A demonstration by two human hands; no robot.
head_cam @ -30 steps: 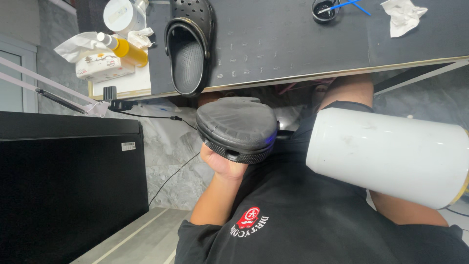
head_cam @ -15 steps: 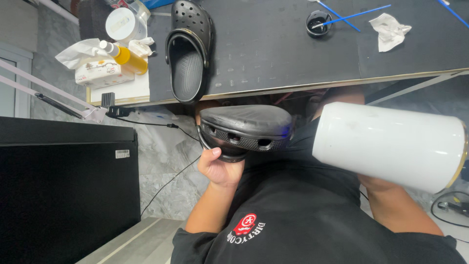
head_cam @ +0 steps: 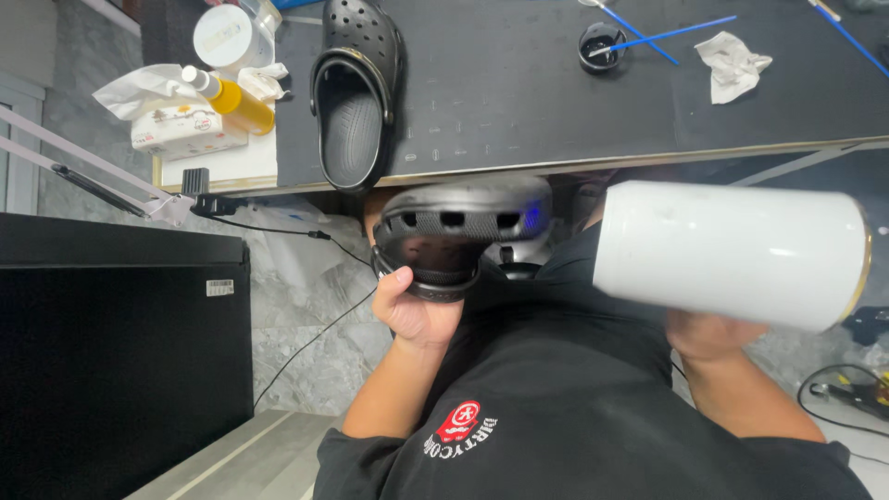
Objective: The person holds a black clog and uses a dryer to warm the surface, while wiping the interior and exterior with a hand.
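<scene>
My left hand (head_cam: 412,310) grips a black perforated clog (head_cam: 463,231) by its heel end, just below the table's front edge, with its row of side holes facing me. A large white cylindrical can (head_cam: 732,250) lies sideways in my right hand (head_cam: 713,333), to the right of that clog; only part of the hand shows under it. A second black clog (head_cam: 356,93) lies on the dark table mat (head_cam: 556,93), opening up, overhanging the front edge. My black shirt with a red logo fills the bottom.
On the table are a small black cup (head_cam: 600,42) with blue swabs, a crumpled tissue (head_cam: 732,63), a yellow bottle (head_cam: 236,104), a white jar (head_cam: 227,37) and a tissue pack (head_cam: 176,130). A black cabinet (head_cam: 120,370) stands at left; cables lie on the floor.
The held clog has turned from sole-toward-me to side-on with its holes showing, and has risen nearer the table edge. The white can has stayed about where it was.
</scene>
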